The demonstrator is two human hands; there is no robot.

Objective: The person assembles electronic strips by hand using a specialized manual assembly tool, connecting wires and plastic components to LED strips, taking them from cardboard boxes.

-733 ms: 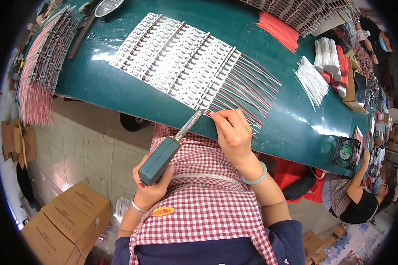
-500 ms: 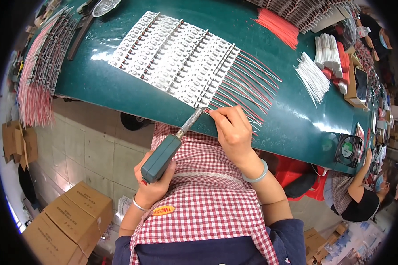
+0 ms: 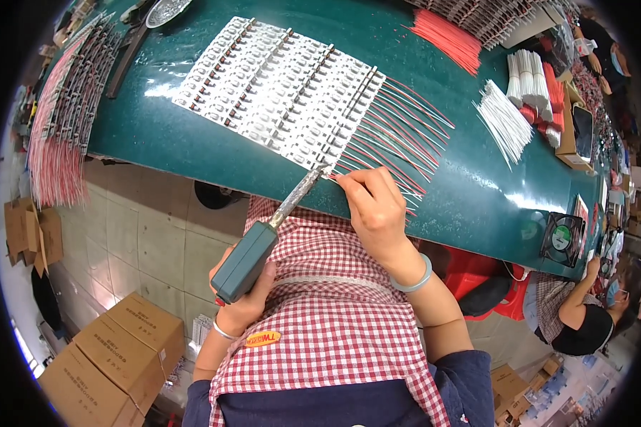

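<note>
My left hand (image 3: 243,299) is wrapped round the green handle of a soldering iron (image 3: 246,262). The iron's metal tip meets the near right corner of a white circuit board panel (image 3: 278,92) lying on the green table. Beside that tip, my right hand (image 3: 377,206) pinches the end of a thin wire (image 3: 340,176) at the panel's edge; its fingertips hide part of the wire. From the panel's right edge, several red and white wires (image 3: 406,135) fan out over the tabletop.
Loose white wires (image 3: 506,121) and red wires (image 3: 445,41) lie at the right and back. A fan (image 3: 563,238) sits near the table's right edge. Wired panels (image 3: 68,114) are stacked at the left, near a metal dish (image 3: 167,11). Cardboard boxes (image 3: 121,349) stand on the floor; a co-worker (image 3: 584,313) sits at right.
The iron's handle and my left hand have shifted slightly left and down, and the tip a little left along the panel's corner. My right hand stays nearly in place.
</note>
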